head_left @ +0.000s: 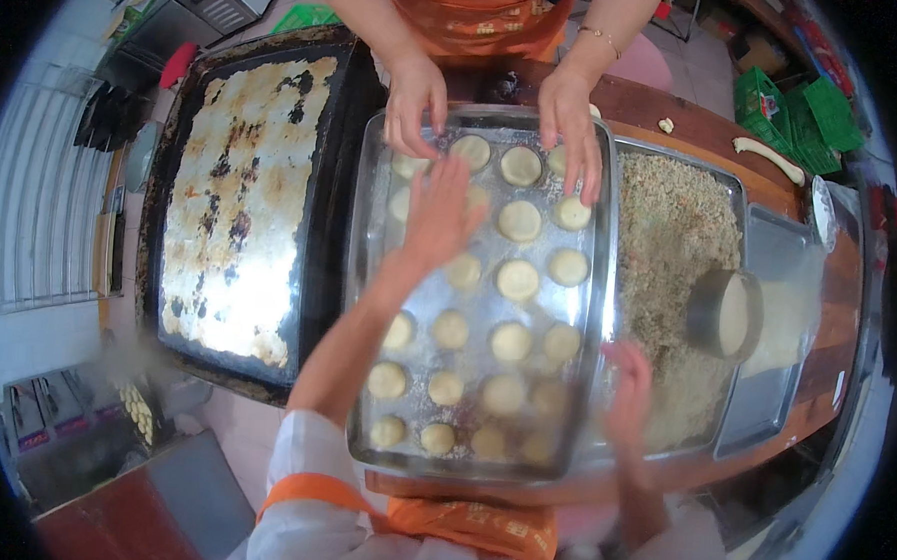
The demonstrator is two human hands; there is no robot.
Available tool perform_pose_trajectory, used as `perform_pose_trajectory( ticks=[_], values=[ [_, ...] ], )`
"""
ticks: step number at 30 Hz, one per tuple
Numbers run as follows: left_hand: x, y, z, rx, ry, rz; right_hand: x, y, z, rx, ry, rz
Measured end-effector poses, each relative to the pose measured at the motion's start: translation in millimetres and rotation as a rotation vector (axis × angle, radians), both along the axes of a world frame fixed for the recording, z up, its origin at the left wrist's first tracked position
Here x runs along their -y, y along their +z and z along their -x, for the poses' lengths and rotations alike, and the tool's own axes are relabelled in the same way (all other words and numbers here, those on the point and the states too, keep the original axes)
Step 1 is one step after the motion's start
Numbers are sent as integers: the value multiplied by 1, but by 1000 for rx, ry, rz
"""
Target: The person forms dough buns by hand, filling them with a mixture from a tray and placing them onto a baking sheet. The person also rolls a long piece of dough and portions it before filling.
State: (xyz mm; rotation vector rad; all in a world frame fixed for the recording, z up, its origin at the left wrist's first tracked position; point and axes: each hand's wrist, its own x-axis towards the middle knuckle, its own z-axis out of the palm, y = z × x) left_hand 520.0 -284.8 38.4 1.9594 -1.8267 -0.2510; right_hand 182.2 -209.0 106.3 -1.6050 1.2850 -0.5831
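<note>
A metal tray (589, 316) lies in front of me, dusted with flour and set with rows of flat round dough pieces (518, 280). My left hand (443, 215) is open, its fingers stretched out over dough pieces in the upper left of the tray. Beside the tray's right rim is my right hand (627, 393), blurred; its fingers look apart, with nothing visible in them. Across from me, a co-worker's one hand (416, 103) reaches over the tray's far left corner. The co-worker's other hand (572, 130) touches dough pieces near the far right corner.
A scorched black-rimmed baking pan (247, 201) stands at left. To the right are a tray of crumbly filling (672, 205), a round metal container (712, 312) on it, and a grey tray (771, 239). Beyond lie a dough strip (769, 160), a white dish (823, 211) and green crates (776, 114).
</note>
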Motion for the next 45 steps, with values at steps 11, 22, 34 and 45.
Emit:
perform_pose_trajectory(
  ticks=[11,22,34,45],
  values=[
    [-358,7,228,-481,-29,-357,-166,-32,134,-399,286,-312],
    [-446,-82,298,-204,156,-769,-124,-89,189,-528,502,-297],
    [-464,-127,320,18,152,-370,-156,-115,231,-618,534,-255],
    [-429,-97,289,-43,-26,-220,-145,-162,237,-674,545,-110]
  ],
)
